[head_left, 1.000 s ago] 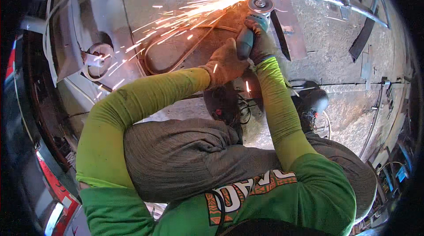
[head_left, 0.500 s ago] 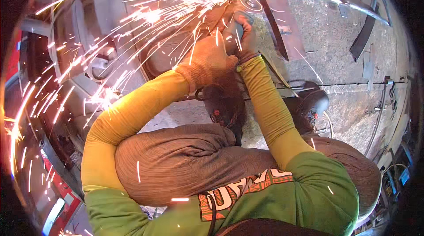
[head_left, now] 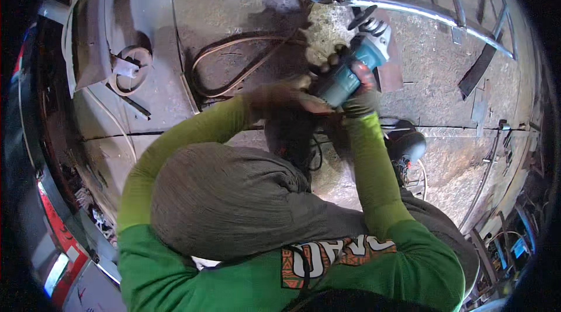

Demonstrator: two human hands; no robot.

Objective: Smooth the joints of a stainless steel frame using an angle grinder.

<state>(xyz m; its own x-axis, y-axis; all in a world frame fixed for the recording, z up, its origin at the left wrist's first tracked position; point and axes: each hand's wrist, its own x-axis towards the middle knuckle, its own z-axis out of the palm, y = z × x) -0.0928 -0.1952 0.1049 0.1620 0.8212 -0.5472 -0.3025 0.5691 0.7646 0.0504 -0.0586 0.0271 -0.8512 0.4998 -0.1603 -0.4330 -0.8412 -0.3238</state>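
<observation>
The right hand (head_left: pixel 363 81) is clamped around the body of the grinder (head_left: pixel 368 54), a hold that presumably steadies its weight while keeping the fingers behind the disc (head_left: pixel 362 17); the left hand (head_left: pixel 286 97) lies blurred at the tool's rear end, its closure impossible to tell. Ahead of the right hand, the metal frame (head_left: pixel 409 8) limits forward travel, the looped cord (head_left: pixel 252 38) lies beyond the left hand, and sideways room appears widest rightward, over the floor (head_left: pixel 435 81).

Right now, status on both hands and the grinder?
Right hand gripping grinder. Left hand blurred at its rear end. Disc close to metal frame, no sparks visible.
</observation>
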